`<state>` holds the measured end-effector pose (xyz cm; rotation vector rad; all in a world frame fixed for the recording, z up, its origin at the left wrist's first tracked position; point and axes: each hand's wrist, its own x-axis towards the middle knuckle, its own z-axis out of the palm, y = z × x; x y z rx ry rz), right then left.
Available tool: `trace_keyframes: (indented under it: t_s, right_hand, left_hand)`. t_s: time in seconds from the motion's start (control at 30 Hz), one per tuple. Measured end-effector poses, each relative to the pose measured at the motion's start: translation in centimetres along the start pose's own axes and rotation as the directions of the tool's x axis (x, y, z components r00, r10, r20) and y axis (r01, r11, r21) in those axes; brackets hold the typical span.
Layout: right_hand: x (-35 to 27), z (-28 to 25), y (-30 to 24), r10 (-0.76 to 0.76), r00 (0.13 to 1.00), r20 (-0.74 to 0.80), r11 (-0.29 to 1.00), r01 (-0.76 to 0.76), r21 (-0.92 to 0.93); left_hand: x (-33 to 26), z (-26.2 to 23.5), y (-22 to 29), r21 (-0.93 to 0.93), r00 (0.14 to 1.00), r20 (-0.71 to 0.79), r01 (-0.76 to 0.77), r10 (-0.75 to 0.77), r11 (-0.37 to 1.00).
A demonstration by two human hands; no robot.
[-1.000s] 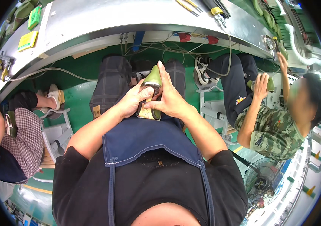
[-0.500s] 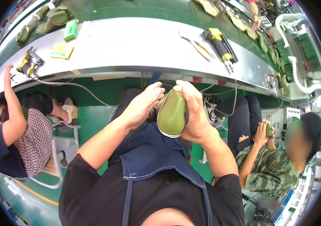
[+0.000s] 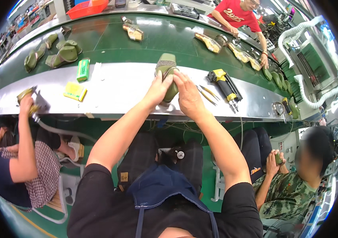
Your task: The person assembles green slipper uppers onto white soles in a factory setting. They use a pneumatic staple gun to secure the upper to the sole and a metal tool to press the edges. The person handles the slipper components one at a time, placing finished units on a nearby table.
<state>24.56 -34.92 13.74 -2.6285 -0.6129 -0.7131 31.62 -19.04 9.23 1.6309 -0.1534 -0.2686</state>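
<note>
A green sandal (image 3: pixel 166 62) with a glittery band across its front stands over the steel bench, toe pointing away from me. My left hand (image 3: pixel 157 90) grips its left side, thumb along the top. From the right, my right hand (image 3: pixel 190 97) presses against it, fingers fairly straight and close together. Between the palms the heel part shows; the sandal's underside is hidden. Pincers (image 3: pixel 208 94) with yellowish handles lie on the bench just right of my right hand, and a black and yellow air stapler (image 3: pixel 226 87) rests beyond them.
A green box (image 3: pixel 83 70) and a yellow box (image 3: pixel 75 91) lie left on the steel bench (image 3: pixel 117 85). Behind runs a green conveyor belt (image 3: pixel 109 43) carrying several sandals and lasts. Co-workers sit at both sides; the left one holds an air tool (image 3: pixel 28 97). Another person in red (image 3: pixel 238 16) reaches in.
Both hands have carried the sandal forward from above my lap to the bench. Its toe band now faces away. The left co-worker has taken hold of the air tool.
</note>
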Motion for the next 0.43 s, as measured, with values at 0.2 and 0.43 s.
trace_keyframes:
  t_s: [0.2,0.43]
  right_hand:
    - [1.7,2.6,2.3,0.109,0.987,-0.117,0.966,-0.078,0.247]
    - [0.8,6.0,5.9,0.408,0.911,-0.06,0.912,-0.403,0.082]
  left_hand:
    - [5.3,-3.7,0.9,-0.122,0.995,0.084,0.072,-0.062,0.99]
    - [17.0,-8.9,-1.9,0.486,0.897,-0.32,-0.12,0.304,0.866]
